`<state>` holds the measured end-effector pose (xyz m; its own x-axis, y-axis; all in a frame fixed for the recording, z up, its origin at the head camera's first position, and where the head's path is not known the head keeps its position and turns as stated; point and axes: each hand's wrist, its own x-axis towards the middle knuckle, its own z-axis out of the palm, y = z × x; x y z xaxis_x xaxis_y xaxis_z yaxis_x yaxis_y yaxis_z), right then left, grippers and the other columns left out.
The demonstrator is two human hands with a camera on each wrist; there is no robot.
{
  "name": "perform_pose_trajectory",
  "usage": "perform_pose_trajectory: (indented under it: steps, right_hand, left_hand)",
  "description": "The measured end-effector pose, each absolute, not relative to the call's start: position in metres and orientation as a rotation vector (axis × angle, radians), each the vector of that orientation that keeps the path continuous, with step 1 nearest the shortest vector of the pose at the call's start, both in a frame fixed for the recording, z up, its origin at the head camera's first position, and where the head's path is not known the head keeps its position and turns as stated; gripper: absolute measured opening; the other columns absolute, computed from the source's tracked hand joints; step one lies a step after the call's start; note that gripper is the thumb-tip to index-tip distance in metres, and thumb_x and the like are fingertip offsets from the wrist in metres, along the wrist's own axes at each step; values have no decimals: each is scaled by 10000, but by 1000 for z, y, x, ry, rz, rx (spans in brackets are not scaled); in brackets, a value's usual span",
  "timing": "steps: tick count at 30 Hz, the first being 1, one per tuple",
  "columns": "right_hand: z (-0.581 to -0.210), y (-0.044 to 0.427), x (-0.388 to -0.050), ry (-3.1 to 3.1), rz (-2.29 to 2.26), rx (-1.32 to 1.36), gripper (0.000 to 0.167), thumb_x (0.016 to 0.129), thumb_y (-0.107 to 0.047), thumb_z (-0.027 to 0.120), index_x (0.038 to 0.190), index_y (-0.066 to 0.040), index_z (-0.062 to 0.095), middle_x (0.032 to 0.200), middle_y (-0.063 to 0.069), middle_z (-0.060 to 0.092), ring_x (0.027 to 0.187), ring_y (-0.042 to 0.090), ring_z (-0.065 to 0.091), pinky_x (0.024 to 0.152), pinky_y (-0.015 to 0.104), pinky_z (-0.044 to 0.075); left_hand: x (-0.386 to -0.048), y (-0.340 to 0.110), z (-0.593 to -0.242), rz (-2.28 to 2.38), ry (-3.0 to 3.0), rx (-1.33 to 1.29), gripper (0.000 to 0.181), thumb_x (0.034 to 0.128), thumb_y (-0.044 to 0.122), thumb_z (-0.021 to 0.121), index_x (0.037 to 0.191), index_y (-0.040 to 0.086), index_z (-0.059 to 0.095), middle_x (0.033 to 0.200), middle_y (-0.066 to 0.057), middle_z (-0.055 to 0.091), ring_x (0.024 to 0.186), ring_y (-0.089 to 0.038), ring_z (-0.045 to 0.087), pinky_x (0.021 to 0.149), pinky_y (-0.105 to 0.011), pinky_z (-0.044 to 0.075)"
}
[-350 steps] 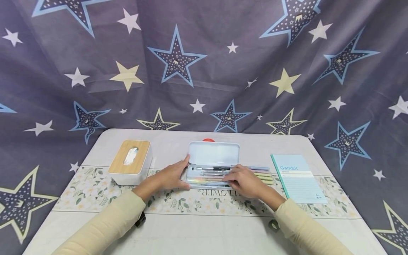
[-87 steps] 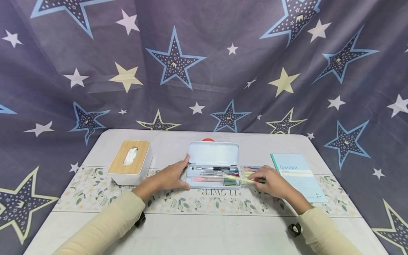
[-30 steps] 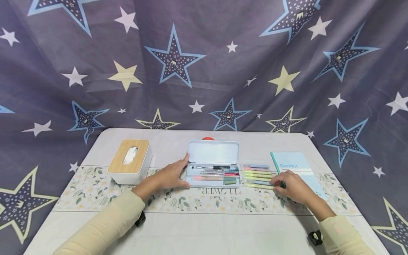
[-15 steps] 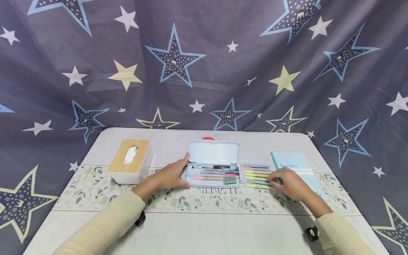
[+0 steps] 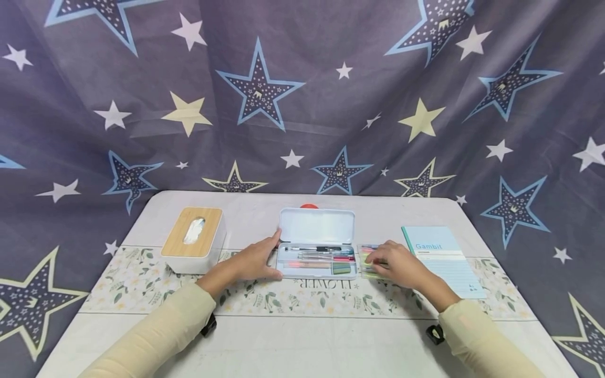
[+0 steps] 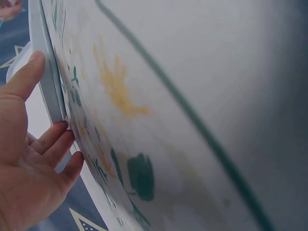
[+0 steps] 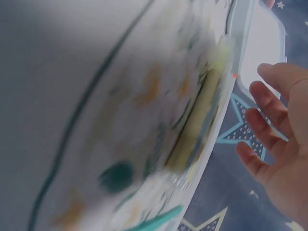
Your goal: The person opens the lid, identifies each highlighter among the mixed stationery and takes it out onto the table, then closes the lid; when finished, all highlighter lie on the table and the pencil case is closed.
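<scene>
An open pale blue pencil case (image 5: 315,218) stands mid-table, its lid raised behind. Inside are a black-gripped pen (image 5: 326,249), a red pen (image 5: 343,259), an orange-and-pink pen (image 5: 307,265) and a green block (image 5: 341,268). My left hand (image 5: 252,261) touches the case's left side with thumb and fingertips spread; in the left wrist view the fingers (image 6: 57,144) are extended. My right hand (image 5: 397,263) hovers over several highlighters (image 7: 199,125) lying right of the case, partly hiding them. The right wrist view shows its fingers (image 7: 269,108) apart and holding nothing.
A tissue box (image 5: 193,239) with a wooden top stands at the left. A light blue notebook (image 5: 446,262) lies right of the highlighters. Something red (image 5: 309,206) shows behind the raised lid. A star-patterned curtain (image 5: 302,105) hangs behind the table.
The yellow-green highlighter held 2.9 s ago now lies outside the case. My right hand has moved left from the highlighters' right ends to over them. My left hand stays put.
</scene>
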<state>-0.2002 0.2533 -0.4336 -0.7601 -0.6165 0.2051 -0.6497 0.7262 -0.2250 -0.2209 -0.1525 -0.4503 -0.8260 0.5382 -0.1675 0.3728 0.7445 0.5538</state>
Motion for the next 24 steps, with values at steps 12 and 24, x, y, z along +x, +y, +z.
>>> perform_pose_trajectory:
  steps: [12,24]
  right_hand:
    - [-424,210,-207,-2835,458,1116,155,921,-142,741,1057,-191,797,993,-56,771,983,181,682,918,428,565]
    - [-431,170,-209,-2781,419,1223,186,910,-142,755,1085,-190,798,1027,-48,781,961,164,681,884,377,560]
  left_hand:
    - [-222,-153,-452,741,2623,701,1250,819,510,818,1643,63,-10,1635,-164,355,1549,-333,286,1269,-493,257]
    - [-223,-153,-455,725,2634,705,1259,813,530,814,1644,68,-12,1645,-160,339,1553,-327,278,1271,-488,255]
